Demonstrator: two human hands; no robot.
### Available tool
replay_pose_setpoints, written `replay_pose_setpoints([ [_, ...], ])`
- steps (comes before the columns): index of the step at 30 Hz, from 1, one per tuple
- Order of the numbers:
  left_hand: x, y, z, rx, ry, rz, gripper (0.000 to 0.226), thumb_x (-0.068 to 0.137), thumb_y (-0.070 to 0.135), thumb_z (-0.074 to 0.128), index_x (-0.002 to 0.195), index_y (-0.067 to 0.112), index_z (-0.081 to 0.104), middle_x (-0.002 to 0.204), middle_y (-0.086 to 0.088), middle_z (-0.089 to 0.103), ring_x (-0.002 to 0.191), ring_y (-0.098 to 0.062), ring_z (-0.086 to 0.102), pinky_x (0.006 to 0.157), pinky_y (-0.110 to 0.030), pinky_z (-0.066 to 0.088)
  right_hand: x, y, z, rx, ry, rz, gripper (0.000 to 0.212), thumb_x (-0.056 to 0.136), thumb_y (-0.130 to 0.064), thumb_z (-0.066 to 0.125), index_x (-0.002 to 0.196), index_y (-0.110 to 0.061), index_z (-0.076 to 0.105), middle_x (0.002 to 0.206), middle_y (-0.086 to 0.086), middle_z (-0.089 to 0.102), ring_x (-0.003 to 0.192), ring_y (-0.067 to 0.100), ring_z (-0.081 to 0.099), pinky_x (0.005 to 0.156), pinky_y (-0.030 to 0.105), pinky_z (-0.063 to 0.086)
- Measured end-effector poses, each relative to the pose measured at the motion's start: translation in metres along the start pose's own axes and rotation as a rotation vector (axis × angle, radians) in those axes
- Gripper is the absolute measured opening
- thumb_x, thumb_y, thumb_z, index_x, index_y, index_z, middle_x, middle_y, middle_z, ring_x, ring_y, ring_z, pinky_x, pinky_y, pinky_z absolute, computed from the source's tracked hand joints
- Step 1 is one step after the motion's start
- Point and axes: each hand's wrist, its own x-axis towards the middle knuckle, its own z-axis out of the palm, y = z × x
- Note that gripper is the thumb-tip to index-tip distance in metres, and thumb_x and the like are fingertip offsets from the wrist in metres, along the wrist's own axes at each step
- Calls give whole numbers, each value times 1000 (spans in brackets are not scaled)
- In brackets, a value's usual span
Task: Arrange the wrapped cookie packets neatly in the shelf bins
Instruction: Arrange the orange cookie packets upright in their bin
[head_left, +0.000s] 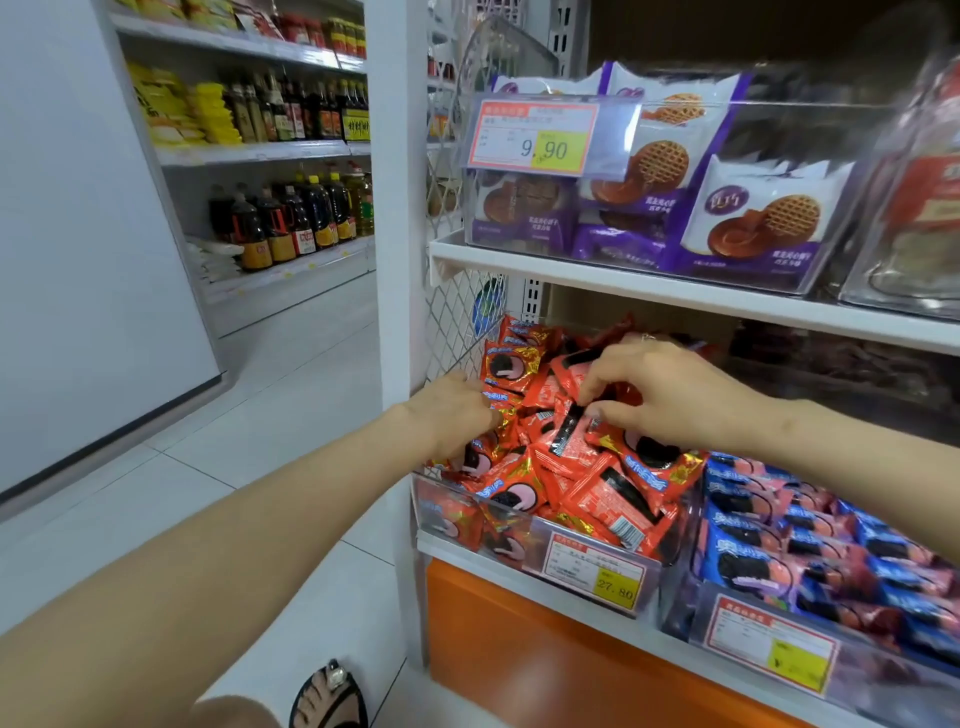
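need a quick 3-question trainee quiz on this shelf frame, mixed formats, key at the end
1. True or false: the left hand and the right hand are both at the bin of red packets.
2. The price tag on the front of that bin reads: A) 9.90 B) 27.80 C) 15.50
3. Fill in: the wrapped packets in the bin just to the right are mostly ___ in colour.
Key: 1 true; 2 B; 3 blue.
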Motion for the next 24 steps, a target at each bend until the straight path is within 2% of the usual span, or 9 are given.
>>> replay_pose_setpoints([
  [4,3,-1,1,-187,45,-84,34,84,17,63,116,12,54,109,-9,60,104,-29,56,80,-35,44,-12,8,-1,50,68,-20,8,84,-29,67,92,-28,69,89,-13,62,90,9,52,84,35,44],
  [9,-1,5,6,-204,97,-156,45,83,18,63,125,14,46,119,-8,51,100,-29,56,74,-36,43,-25,13,-3,128,125,11,13,81,-36,60,88,-30,69,87,-17,63,87,6,57,76,33,48],
  [12,-1,8,4,-225,96,-197,55,80,15,66,126,10,36,122,-10,45,100,-30,55,67,-36,38,-31,16,-1,163,154,68,5,81,-27,67,85,-29,70,83,-17,62,81,0,56,69,24,45],
  [14,1,6,2,-298,66,-203,61,78,25,72,127,10,37,121,-8,46,104,-29,54,70,-35,41,-36,18,0,159,183,125,7,80,-21,71,84,-26,71,80,-16,62,77,-1,56,67,20,41],
  [17,5,5,1,-296,67,-188,59,81,28,69,130,12,40,122,-8,46,113,-26,48,85,-36,41,-43,22,1,167,217,222,8,78,-22,73,83,-27,69,78,-12,64,75,2,58,66,21,42],
  [20,10,8,4,-199,98,-160,61,82,27,67,134,14,39,126,-9,45,118,-26,42,93,-35,36,-47,25,2,247,195,336,14,76,-30,75,85,-29,65,76,-8,63,73,5,58,64,20,43],
  [22,11,7,4,-241,74,-156,66,79,29,71,134,15,39,126,-9,45,114,-27,47,89,-36,39,-50,23,2,270,144,387,22,70,-41,76,84,-33,60,76,-8,62,70,3,56,62,18,41],
  [24,8,5,1,-333,16,-169,70,76,28,74,135,14,38,128,-9,43,108,-29,52,81,-36,43,-52,18,1,243,78,421,33,64,-53,75,86,-36,57,76,-9,61,71,3,56,63,23,43],
])
